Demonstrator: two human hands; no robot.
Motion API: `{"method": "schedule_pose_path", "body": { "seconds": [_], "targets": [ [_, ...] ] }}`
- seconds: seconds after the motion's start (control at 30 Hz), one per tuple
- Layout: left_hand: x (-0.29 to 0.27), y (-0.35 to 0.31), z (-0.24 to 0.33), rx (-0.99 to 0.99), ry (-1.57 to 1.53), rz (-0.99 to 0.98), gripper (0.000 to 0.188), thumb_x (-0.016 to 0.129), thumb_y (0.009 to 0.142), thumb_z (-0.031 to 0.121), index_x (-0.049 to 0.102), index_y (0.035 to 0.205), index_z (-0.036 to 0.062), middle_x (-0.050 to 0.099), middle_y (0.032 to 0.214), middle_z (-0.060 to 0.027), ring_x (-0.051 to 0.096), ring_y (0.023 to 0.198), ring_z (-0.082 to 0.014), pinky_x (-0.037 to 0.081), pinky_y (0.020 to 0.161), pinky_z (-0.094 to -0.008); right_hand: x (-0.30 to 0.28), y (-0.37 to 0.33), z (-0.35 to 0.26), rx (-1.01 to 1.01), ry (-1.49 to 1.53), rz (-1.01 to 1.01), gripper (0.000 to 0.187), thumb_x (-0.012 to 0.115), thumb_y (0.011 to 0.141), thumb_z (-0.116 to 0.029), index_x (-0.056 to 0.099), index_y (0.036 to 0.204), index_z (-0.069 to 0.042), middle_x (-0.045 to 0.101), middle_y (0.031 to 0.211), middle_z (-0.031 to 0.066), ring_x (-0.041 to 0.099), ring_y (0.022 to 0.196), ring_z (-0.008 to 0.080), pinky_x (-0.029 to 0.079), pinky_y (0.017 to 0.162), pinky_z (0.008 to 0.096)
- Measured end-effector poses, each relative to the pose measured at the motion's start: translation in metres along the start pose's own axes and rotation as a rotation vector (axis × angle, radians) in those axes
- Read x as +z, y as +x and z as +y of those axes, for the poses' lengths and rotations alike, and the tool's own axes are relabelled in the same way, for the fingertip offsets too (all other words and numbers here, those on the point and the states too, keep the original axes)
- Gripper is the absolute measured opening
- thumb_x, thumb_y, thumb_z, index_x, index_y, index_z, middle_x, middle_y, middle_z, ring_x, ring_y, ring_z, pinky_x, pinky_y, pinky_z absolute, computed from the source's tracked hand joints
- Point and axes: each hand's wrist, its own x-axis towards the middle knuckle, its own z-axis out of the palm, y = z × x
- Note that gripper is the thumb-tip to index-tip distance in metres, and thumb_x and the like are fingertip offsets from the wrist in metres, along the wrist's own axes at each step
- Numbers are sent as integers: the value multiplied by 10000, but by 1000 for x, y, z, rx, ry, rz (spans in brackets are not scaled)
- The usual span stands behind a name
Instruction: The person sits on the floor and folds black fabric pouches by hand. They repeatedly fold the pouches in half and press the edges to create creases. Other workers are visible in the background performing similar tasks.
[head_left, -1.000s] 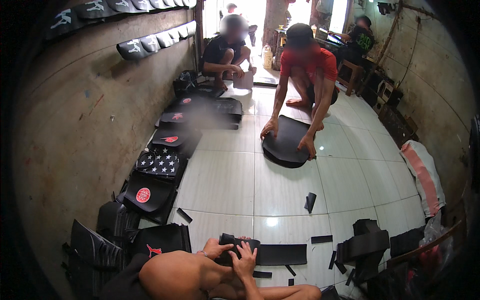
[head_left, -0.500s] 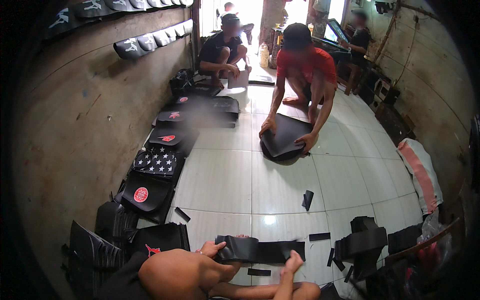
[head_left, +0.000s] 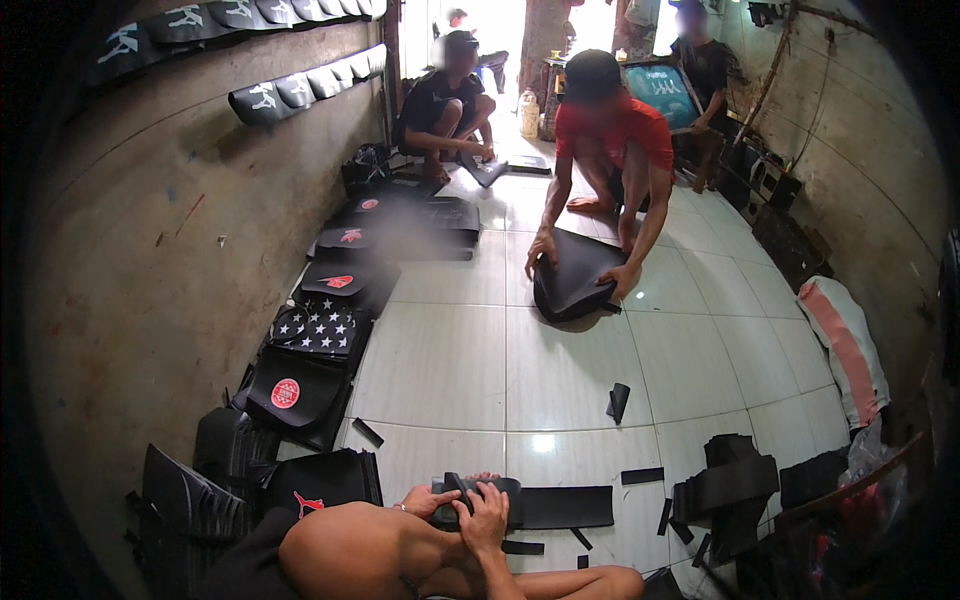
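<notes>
A flat black rubbery strip [head_left: 567, 507] lies on the tiles in front of me, with a darker piece folded up at its left end. My left hand [head_left: 425, 502], a band at its wrist, grips that left end. Beside it my right hand [head_left: 485, 515] has its fingers over the raised black fold [head_left: 457, 487], pressing and holding it. The fingers partly hide how the fold is held. Thin black offcuts [head_left: 581, 539] lie just below the strip.
Stacks of black flaps with printed emblems [head_left: 300, 385] line the left wall. A pile of black strips [head_left: 727, 490] stands at right, near a white-and-pink sack [head_left: 842, 350]. Ahead, a red-shirted co-worker [head_left: 612, 140] crouches over a black sheet stack [head_left: 578, 275]. Other people sit behind.
My right hand has moved left from the strip's right end to the fold beside my left hand. A small offcut now lies below the strip. The back-right person's framed screen has tilted toward me.
</notes>
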Motion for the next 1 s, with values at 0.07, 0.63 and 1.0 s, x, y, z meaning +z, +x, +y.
{"method": "schedule_pose_path", "body": {
  "seconds": [0.07, 0.63, 1.0],
  "targets": [
    [6, 3, -1, -1, -15, -4, 385, 768, 809, 336, 701, 977, -5, 691, 806, -50, 622, 642, -106, 527, 562, -267, 11, -6, 10, 45, 110, -20, 277, 725, 791, -252, 699, 958, -32, 685, 1013, 129, 607, 1082, 307, 332, 1053, 501],
    [-23, -25, -21, -43, -8, -21, 391, 767, 809, 332, 694, 981, -11, 691, 811, -55, 630, 656, -113, 534, 571, -270, -67, 22, 42, 459, 440, 234, 210, 702, 812, -114, 648, 981, -2, 666, 929, 125, 637, 853, 219, 514, 773, 341],
    [-19, 31, 22, 81, -4, 100, 395, 766, 810, 330, 690, 984, -15, 691, 814, -57, 636, 665, -117, 538, 576, -272, -46, 15, 25, 380, 573, -30, 225, 658, 837, -127, 664, 1015, 12, 668, 876, 201, 670, 869, 293, 498, 783, 407]
  ]
}}
